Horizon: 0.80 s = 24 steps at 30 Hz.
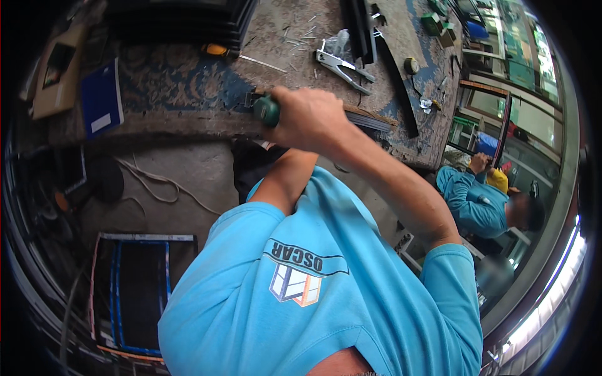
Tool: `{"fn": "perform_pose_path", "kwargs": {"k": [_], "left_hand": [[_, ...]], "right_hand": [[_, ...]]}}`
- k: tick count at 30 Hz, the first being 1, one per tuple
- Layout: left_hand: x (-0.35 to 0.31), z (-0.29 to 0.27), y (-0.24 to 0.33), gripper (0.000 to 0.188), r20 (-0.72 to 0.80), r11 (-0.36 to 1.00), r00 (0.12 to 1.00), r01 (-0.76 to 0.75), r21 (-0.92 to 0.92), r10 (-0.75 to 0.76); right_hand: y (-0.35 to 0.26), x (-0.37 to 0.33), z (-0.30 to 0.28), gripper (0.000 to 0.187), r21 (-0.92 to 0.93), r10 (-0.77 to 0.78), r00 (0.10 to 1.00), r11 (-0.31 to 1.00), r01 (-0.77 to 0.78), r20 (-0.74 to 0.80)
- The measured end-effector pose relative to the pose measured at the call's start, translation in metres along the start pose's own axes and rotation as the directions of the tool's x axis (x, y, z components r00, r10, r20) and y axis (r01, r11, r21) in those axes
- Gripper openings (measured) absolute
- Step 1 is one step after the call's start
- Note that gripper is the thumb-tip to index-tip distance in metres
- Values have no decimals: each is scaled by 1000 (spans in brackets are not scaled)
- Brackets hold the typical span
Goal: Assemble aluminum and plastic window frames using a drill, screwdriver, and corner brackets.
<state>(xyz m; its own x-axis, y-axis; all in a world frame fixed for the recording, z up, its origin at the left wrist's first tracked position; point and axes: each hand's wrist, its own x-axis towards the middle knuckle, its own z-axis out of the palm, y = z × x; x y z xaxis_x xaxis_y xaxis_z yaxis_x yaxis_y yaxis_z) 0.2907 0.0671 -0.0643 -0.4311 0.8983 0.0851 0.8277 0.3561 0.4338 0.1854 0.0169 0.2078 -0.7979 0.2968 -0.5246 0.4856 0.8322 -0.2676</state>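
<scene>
My right hand [310,119] is shut on a green-handled tool [266,111], held at the front edge of a workbench covered with patterned blue and beige carpet [188,88]. The tool's dark tip [251,99] points left along the bench edge, against a thin dark metal strip [367,120]. My left forearm [285,178] rises from my blue shirt sleeve and passes under the right hand. The left hand itself is hidden.
On the bench lie a silver hand riveter [342,66], a black bar [401,81], loose screws, a blue notebook [101,97] and stacked dark profiles [182,22]. A framed panel [135,291] and white cable [157,182] lie on the floor. Another person in blue [476,203] sits at the right.
</scene>
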Motion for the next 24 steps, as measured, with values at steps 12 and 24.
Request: {"fn": "perform_pose_path", "kwargs": {"k": [12,24], "left_hand": [[-23,-72,3,56,2,968,973,-228,-102,230],[54,-89,72,53,193,921,921,-284,-267,340]], "right_hand": [[83,-119,-13,71,525,185,949,851,-25,-254],[248,-316,49,67,931,748,563,211,299,-351]]}}
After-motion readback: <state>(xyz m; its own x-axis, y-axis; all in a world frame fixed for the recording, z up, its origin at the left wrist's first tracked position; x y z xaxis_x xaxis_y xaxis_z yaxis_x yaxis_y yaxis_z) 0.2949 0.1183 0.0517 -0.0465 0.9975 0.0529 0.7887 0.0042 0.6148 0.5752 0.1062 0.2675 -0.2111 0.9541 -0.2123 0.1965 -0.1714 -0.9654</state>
